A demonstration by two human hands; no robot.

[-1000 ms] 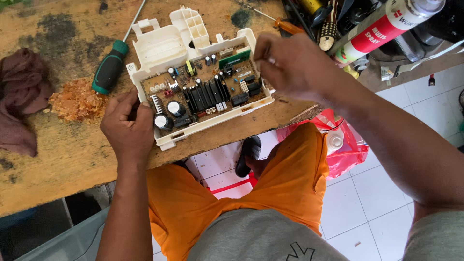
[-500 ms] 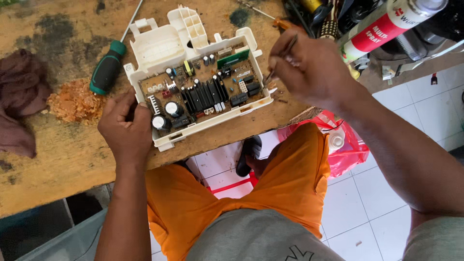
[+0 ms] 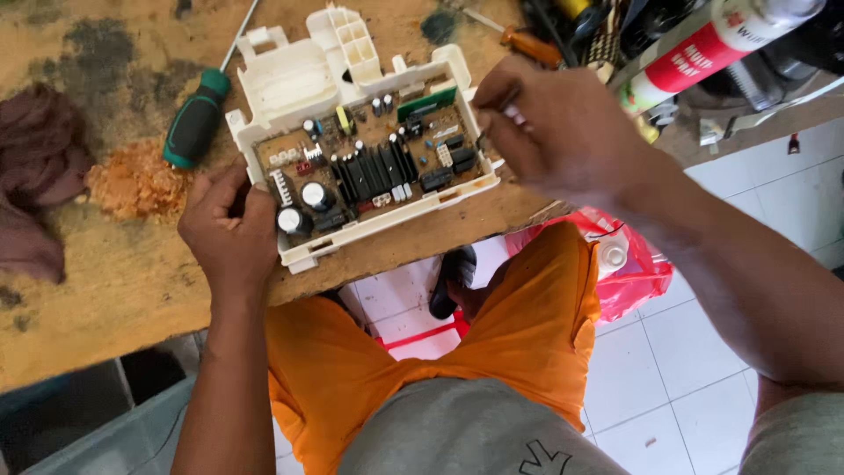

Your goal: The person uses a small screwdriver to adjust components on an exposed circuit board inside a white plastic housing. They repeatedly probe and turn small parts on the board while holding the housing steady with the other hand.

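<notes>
Left hand [image 3: 227, 230] clamped on the near left corner of the white plastic housing [image 3: 303, 75], thumb on its rim. Right hand [image 3: 549, 132] curled at the far right edge, fingers pinched; whether anything is held there cannot be told. Circuit board [image 3: 369, 163] seated inside the housing, at the wooden bench [image 3: 105, 264] edge. Beside the left: green-handled screwdriver [image 3: 195, 120], orange sawdust pile [image 3: 132, 180], brown rag [image 3: 35, 176]. Beyond the right: orange-handled screwdriver [image 3: 527, 44], red-and-white spray can [image 3: 716, 44], crowding that side. Below, red plastic bag [image 3: 633, 273] on tiles.
</notes>
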